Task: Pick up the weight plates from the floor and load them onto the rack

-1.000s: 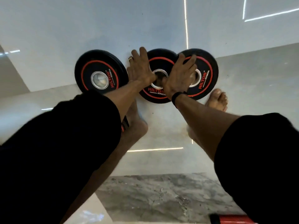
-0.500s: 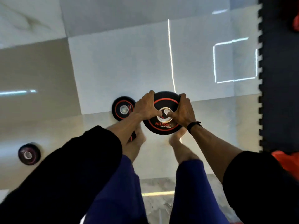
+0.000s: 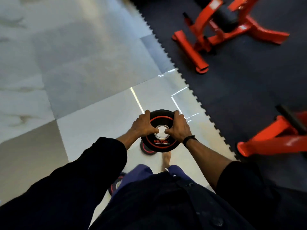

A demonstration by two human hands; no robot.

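Note:
A black weight plate [image 3: 160,143] with a red ring and a steel centre hole hangs flat in front of me, well above the floor. My left hand [image 3: 142,126] grips its left rim, thumb at the hole. My right hand [image 3: 178,127], with a black wristband, grips the right rim the same way. Another plate [image 3: 145,149] lies on the tiles, partly hidden under the held one. A third plate [image 3: 116,185] peeks out beside my left leg.
Glossy pale floor tiles [image 3: 86,67] spread to the left and ahead. A dark rubber mat [image 3: 232,90] with a toothed edge covers the right side. On it stand a red steel frame [image 3: 216,29] at the top and another red frame [image 3: 274,138] at the right.
I have stood up with the plate in both hands, lifting it off the floor. The view has swung right, bringing the dark mat and the red frames into sight.

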